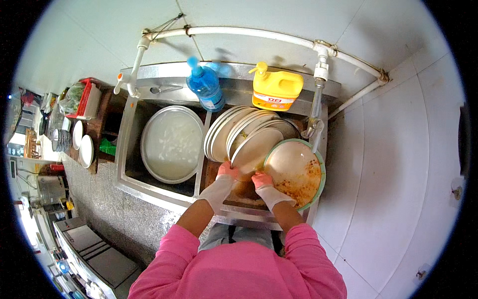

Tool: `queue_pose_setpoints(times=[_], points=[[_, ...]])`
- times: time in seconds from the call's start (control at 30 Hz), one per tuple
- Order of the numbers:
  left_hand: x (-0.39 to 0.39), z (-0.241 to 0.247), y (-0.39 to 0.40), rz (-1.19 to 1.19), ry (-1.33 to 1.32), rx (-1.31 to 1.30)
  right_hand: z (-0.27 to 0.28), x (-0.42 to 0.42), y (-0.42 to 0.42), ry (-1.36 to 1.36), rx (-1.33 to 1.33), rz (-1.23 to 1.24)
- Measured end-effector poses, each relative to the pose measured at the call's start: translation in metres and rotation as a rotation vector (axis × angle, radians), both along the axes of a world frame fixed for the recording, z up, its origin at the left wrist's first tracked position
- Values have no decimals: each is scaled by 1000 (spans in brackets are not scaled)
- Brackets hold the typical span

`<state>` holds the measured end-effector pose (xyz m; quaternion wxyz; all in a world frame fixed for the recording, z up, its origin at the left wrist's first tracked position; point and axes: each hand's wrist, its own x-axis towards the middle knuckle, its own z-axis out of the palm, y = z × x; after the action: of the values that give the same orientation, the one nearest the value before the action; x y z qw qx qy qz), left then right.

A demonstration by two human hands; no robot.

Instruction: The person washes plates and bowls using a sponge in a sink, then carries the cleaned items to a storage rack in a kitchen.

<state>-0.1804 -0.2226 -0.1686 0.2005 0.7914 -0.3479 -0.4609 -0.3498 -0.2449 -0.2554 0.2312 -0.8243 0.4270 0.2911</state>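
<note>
Both hands wear pale gloves with pinkish fingers. My left hand [227, 171] grips the lower left rim of a white plate [257, 150], which leans at the front of a row of stacked plates [228, 129] in the right sink basin. At that plate's lower right edge is my right hand [263, 180], its fingers curled; whether they pinch the rim cannot be told. Right beside it lies a large white dish with a green rim [295, 170], smeared with reddish-brown food residue. Brownish water or residue covers the basin floor.
A round metal basin of cloudy water [172, 144] fills much of the left sink. Behind stand a blue pump bottle [205, 88] and a yellow detergent jug [277, 89]. A tap [315, 125] overhangs the green-rimmed dish; another tap [127, 84] is at left, near shelf plates [86, 151].
</note>
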Motion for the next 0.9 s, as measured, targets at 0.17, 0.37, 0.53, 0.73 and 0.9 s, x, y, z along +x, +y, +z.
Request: queue_pose_setpoints(times=[0.17, 0.37, 0.53, 0.73, 0.9], points=[[6, 30, -17, -287, -259, -190, 8, 7, -1, -172, -378, -374], [-2, 83, -41, -377, -503, -140, -7, 17, 24, -155, -210, -82], [-17, 88, -28, -323, -473, -249, -8, 14, 9, -193, -242, -501], [0, 109, -21, -98, -428, -511, 105, 17, 22, -1011, -341, -1124], [1, 139, -18, 411, 401, -722, 219, 62, 3, -1579, -581, -407]])
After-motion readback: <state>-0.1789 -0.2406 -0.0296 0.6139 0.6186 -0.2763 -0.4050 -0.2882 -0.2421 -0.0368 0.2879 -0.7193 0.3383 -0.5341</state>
